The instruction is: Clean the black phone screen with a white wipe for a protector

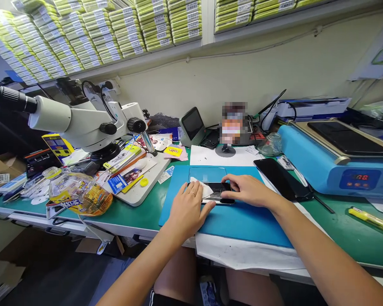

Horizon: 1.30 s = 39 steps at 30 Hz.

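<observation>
A smartphone with a dark, glossy screen lies sideways on a blue mat. My left hand presses a white wipe onto the phone's left half, fingers together and thumb out along the near edge. At the phone's right end my right hand grips it between thumb and fingers. Just behind the phone lies a clear, rounded rectangular sheet, partly covered by the wipe and hand. The left end of the phone is hidden under my left hand.
A microscope stands left, beside a plastic jar and piled papers. Right of the mat are a black phone, a blue heating machine and a yellow pen-like tool. A small display and glass jar stand behind.
</observation>
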{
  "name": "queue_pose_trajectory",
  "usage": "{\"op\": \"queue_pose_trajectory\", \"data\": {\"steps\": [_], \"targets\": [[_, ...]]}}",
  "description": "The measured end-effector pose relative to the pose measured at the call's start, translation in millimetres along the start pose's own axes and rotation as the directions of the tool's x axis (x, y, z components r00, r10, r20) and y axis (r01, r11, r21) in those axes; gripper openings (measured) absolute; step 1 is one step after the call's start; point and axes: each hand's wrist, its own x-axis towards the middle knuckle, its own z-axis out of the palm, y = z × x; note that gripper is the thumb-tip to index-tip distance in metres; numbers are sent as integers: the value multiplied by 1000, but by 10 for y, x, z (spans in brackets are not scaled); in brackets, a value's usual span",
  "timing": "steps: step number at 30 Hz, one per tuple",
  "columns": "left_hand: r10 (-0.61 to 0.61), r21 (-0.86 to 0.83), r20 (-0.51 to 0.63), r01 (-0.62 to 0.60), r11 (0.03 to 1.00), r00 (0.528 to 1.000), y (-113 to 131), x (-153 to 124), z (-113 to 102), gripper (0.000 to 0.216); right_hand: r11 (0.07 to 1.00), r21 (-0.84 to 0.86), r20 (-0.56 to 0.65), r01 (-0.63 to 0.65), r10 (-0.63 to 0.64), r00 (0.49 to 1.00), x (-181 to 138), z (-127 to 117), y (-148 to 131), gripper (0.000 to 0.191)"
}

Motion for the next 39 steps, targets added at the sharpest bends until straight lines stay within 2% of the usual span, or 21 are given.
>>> {"op": "queue_pose_trajectory", "data": {"steps": [3,5,8,12,15,17,23,25,28,31,34,39], "targets": [[11,3,-5,-11,1000,1000,22,-132,-6,59,1000,-2,82,22,-22,996,-37,-49,2,75],[25,9,-4,-25,1000,1000,29,-217,-12,61,1000,-16,89,25,-24,996,-47,-60,-6,79],[30,-7,-15,-30,1000,999,24,-206,-13,63,999,-46,60,22,-19,998,-40,-45,-32,75],[41,-55,-30,-43,998,999,54,56,-4,61,997,-71,3,37,-37,999,-12,9,-29,60],[44,-71,-16,-45,996,999,112,178,8,64,997,-58,-42,51,-54,998,10,50,9,58],[33,-78,-26,-35,996,999,149,128,18,68,998,-52,-57,45,-48,997,24,67,33,60],[44,-103,-21,-45,994,999,213,-270,9,79,999,-33,-61,25,-27,998,54,95,60,57],[42,-102,-15,-43,994,999,240,-253,2,82,999,-23,-70,22,-23,997,55,111,56,57],[40,-108,7,-39,993,999,321,-37,15,85,1000,3,-111,5,-5,994,55,112,29,56],[99,-116,8,-97,988,995,435,201,52,88,1000,10,-268,9,-6,964,102,14,2,54],[117,-139,1,-116,984,993,522,261,88,90,994,-104,-403,14,-55,913,245,-207,33,52],[127,-195,21,-120,973,992,535,96,63,91,951,-302,-373,-61,-59,926,613,-641,273,51]]}}
